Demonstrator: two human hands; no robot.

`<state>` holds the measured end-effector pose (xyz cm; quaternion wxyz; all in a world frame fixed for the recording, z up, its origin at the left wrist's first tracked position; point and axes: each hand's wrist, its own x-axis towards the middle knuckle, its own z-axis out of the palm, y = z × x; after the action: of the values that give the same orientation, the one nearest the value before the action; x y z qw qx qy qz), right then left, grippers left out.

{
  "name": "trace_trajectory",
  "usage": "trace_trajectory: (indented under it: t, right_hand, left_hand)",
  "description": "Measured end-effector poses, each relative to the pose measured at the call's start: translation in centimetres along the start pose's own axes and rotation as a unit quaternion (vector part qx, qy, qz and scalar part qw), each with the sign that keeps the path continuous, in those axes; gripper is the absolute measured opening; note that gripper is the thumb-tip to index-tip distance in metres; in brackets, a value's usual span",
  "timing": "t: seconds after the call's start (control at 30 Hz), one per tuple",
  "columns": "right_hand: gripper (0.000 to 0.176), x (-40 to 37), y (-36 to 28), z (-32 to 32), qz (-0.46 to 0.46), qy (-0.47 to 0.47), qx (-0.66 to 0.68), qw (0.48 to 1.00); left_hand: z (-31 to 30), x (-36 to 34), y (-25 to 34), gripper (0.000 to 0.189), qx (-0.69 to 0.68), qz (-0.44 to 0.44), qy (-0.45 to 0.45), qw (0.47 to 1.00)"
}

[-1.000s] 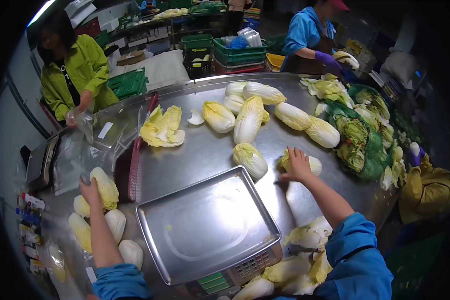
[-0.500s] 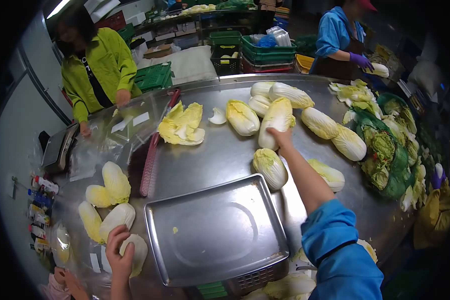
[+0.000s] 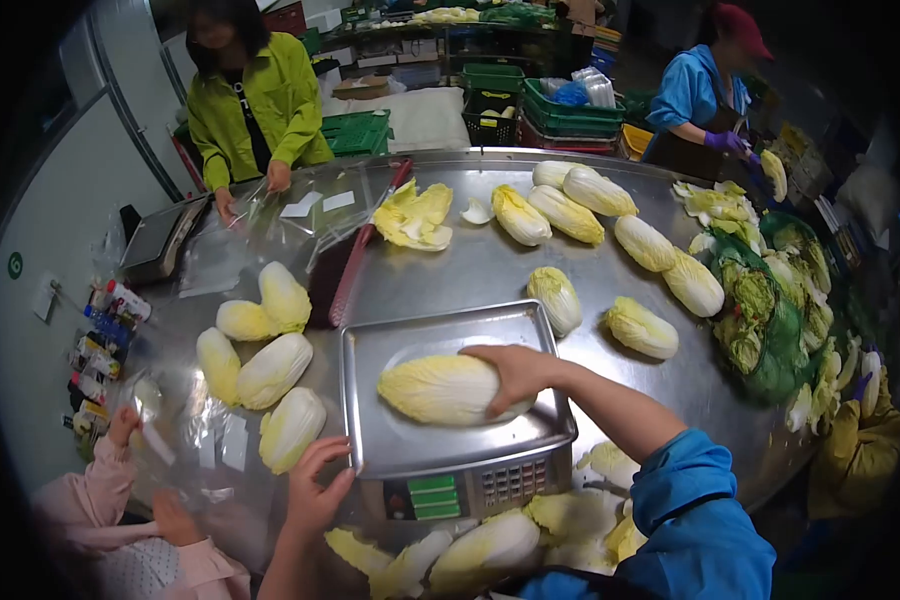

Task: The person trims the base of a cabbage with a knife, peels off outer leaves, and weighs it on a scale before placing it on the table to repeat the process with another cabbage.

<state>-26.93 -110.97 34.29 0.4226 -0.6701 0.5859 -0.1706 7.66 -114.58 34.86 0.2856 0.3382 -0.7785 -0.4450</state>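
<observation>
My right hand grips the base end of a napa cabbage, which lies sideways on the steel tray of a digital scale. Below the tray show the scale's keypad and green display. My left hand is at the tray's lower left corner, fingers apart and holding nothing. Close to it, a separate cabbage rests on the table, alongside a group of several cabbages.
More cabbages lie beyond and right of the scale. Trimmings and a green net line the right edge. A red-handled mesh strip lies left of centre. Co-workers include one in a green jacket and one in purple gloves.
My right hand has brought a napa cabbage from the far group onto the scale tray. My left hand has moved right, from the cabbage at the left to the tray's corner.
</observation>
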Motion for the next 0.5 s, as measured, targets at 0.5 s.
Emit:
trace_trajectory:
  t: [0.5]
  right_hand:
    - [0.041,-21.1,2.1,3.8,0.051,0.379,0.349,0.855]
  left_hand:
    - [5.3,6.7,3.1,0.091,0.297,0.217,-0.107,0.924]
